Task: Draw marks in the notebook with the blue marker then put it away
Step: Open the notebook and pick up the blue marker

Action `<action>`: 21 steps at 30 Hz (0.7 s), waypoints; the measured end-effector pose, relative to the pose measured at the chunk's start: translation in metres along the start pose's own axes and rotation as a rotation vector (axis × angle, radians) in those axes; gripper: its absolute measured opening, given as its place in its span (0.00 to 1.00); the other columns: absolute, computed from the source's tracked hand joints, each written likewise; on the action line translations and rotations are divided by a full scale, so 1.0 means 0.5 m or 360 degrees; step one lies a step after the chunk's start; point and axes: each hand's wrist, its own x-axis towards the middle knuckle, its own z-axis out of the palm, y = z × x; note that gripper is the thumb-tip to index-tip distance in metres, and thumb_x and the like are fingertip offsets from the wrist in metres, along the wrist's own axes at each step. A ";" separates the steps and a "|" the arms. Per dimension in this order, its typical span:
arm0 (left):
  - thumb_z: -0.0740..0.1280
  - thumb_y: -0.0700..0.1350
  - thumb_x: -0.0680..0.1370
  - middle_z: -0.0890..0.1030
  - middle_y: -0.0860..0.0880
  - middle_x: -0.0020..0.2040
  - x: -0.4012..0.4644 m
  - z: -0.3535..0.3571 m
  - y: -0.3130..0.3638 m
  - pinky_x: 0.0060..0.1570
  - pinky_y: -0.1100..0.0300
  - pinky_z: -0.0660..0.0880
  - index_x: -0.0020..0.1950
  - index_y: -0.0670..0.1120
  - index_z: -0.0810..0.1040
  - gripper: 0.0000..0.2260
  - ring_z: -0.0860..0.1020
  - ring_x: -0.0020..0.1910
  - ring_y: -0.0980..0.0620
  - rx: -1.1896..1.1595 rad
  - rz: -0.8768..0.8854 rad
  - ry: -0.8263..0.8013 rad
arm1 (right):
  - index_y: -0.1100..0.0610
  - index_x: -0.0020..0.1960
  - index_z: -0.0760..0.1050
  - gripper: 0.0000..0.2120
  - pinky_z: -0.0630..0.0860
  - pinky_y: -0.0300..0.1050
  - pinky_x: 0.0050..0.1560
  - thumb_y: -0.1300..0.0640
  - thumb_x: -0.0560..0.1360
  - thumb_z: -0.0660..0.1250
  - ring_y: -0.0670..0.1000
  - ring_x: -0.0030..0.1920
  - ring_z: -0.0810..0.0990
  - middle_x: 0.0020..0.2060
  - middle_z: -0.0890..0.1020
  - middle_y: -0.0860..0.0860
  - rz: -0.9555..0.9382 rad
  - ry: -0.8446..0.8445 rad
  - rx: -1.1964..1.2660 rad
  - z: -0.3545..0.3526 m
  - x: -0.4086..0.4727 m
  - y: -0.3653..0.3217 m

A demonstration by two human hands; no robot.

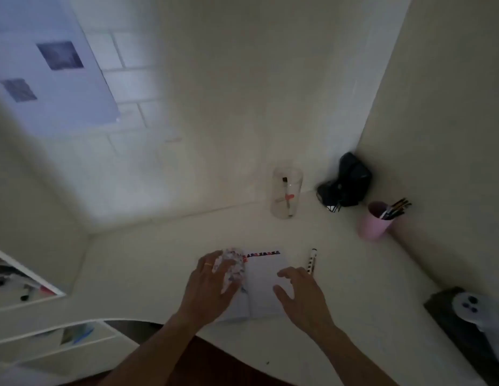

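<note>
A small notebook (263, 277) lies open on the white desk (148, 274), with a blank right page and coloured tabs along its top edge. My left hand (212, 285) presses flat on the patterned cover folded to the left. My right hand (301, 291) hovers over the right page with its fingers spread and nothing in it. A marker (312, 260) with a white body and dark marks lies on the desk just right of the notebook, beyond my right fingertips. Its colour is hard to tell in the dim light.
A clear plastic jar (285, 192) stands against the back wall. A black bag (347, 183) fills the corner. A pink cup (375, 220) holds several brushes at the right wall. A dark tray with a white ghost figure (471, 310) sits at the right edge.
</note>
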 end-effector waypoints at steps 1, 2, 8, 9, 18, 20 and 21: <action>0.67 0.57 0.78 0.80 0.40 0.65 -0.003 0.025 -0.006 0.52 0.47 0.82 0.64 0.47 0.81 0.19 0.78 0.65 0.38 0.0013 0.0078 -0.0020 | 0.48 0.61 0.75 0.14 0.75 0.42 0.52 0.45 0.77 0.64 0.49 0.56 0.78 0.56 0.78 0.47 -0.0063 0.0010 -0.0036 0.023 -0.001 0.016; 0.67 0.57 0.79 0.80 0.41 0.66 -0.009 0.046 -0.009 0.53 0.47 0.82 0.65 0.48 0.80 0.19 0.78 0.65 0.39 0.0032 0.0112 -0.0009 | 0.48 0.61 0.76 0.15 0.75 0.41 0.52 0.44 0.78 0.63 0.49 0.56 0.78 0.56 0.78 0.47 -0.0109 0.0019 -0.0106 0.044 -0.001 0.028; 0.54 0.65 0.82 0.79 0.43 0.70 -0.051 0.166 -0.054 0.64 0.44 0.76 0.68 0.50 0.79 0.26 0.76 0.68 0.41 0.0153 0.0175 -0.0062 | 0.48 0.57 0.78 0.17 0.75 0.45 0.58 0.40 0.75 0.64 0.51 0.55 0.76 0.55 0.79 0.48 -0.0296 0.0174 -0.0402 0.169 -0.013 0.113; 0.52 0.66 0.82 0.78 0.44 0.71 -0.059 0.177 -0.060 0.66 0.43 0.74 0.70 0.51 0.78 0.28 0.75 0.70 0.41 0.0185 0.0173 -0.0047 | 0.49 0.57 0.78 0.17 0.75 0.45 0.59 0.40 0.74 0.64 0.52 0.56 0.76 0.55 0.79 0.48 -0.0330 0.0242 -0.0446 0.184 -0.016 0.126; 0.58 0.68 0.77 0.81 0.47 0.66 -0.084 0.199 -0.056 0.63 0.46 0.76 0.65 0.52 0.79 0.27 0.78 0.66 0.42 0.0264 0.0170 0.0163 | 0.49 0.60 0.76 0.19 0.74 0.45 0.59 0.40 0.77 0.58 0.50 0.57 0.74 0.57 0.78 0.48 -0.0452 0.0413 -0.0587 0.210 -0.039 0.133; 0.57 0.69 0.77 0.82 0.49 0.63 -0.088 0.198 -0.053 0.61 0.48 0.77 0.63 0.53 0.79 0.26 0.79 0.64 0.44 0.0281 0.0155 0.0205 | 0.49 0.61 0.75 0.19 0.74 0.45 0.59 0.39 0.77 0.57 0.49 0.57 0.73 0.57 0.77 0.47 -0.0422 0.0414 -0.0594 0.211 -0.044 0.128; 0.57 0.69 0.76 0.83 0.50 0.62 -0.091 0.197 -0.052 0.60 0.49 0.77 0.61 0.53 0.79 0.26 0.79 0.63 0.45 0.0278 0.0144 0.0218 | 0.49 0.61 0.75 0.19 0.74 0.44 0.59 0.39 0.78 0.57 0.49 0.57 0.73 0.57 0.78 0.46 -0.0407 0.0416 -0.0600 0.212 -0.045 0.128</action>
